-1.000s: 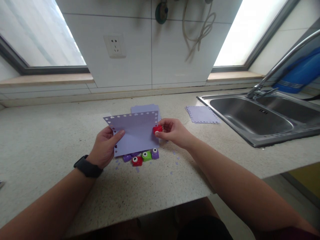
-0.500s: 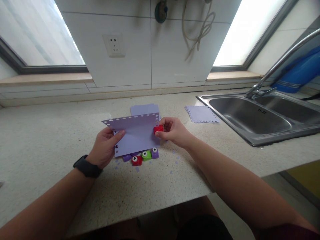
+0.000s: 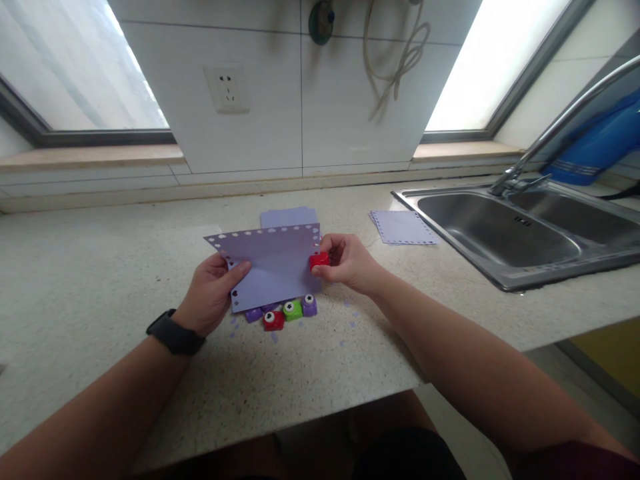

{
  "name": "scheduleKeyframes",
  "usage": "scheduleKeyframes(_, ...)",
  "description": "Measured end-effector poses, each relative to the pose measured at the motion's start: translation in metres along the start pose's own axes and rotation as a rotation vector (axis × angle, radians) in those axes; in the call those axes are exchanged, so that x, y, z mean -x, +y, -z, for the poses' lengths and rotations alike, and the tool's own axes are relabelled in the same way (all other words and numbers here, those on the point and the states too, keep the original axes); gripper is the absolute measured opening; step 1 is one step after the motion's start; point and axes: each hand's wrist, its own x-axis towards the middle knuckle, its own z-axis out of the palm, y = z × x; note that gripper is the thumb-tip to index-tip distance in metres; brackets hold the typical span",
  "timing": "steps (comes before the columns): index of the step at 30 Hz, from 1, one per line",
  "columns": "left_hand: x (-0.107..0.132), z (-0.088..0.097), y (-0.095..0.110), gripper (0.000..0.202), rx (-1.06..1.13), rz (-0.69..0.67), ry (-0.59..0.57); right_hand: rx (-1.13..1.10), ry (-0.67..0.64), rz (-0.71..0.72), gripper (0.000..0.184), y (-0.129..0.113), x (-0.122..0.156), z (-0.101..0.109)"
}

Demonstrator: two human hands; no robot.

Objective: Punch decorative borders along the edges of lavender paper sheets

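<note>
My left hand (image 3: 216, 287) grips the left edge of a purple paper sheet (image 3: 275, 267), thumb on the front face. Small cut-out shapes run along the sheet's top edge and down parts of both sides. Between the thumb and fingers of my right hand (image 3: 350, 263) is a red craft punch (image 3: 319, 261), set at the sheet's right edge. Below the sheet, on the counter, lie a second red punch (image 3: 273, 321), a green punch (image 3: 293, 310) and a purple punch (image 3: 310, 305); more purple ones (image 3: 254, 315) are partly hidden by the paper.
Behind the held sheet lies a stack of plain purple paper (image 3: 289, 217). Punched sheets (image 3: 404, 227) rest beside the steel sink (image 3: 495, 230) at the right. Tiny paper bits (image 3: 274, 338) are scattered on the speckled counter (image 3: 100, 267), whose front edge is near me.
The red punch and my right hand have shifted very slightly to the right at the sheet's edge. The sheet's right side has risen a little; my left hand keeps its grip.
</note>
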Motion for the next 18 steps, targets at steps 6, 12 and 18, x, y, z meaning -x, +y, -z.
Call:
scheduleKeyframes(6,-0.0011,0.0041,-0.0030,0.037,-0.047,-0.008,-0.032,0.002,-0.009,0.038,0.041,0.0010,0.0014,-0.0022)
scheduleKeyframes(12,-0.0016,0.0055,-0.0040,0.032,-0.067,-0.028,-0.029,0.020,-0.017,0.085,0.041,0.0032,0.0027,-0.0021)
scheduleKeyframes(18,-0.0020,0.0054,-0.0035,0.028,-0.051,-0.025,-0.022,0.051,-0.021,0.099,0.040,0.0001,0.0028,-0.0027)
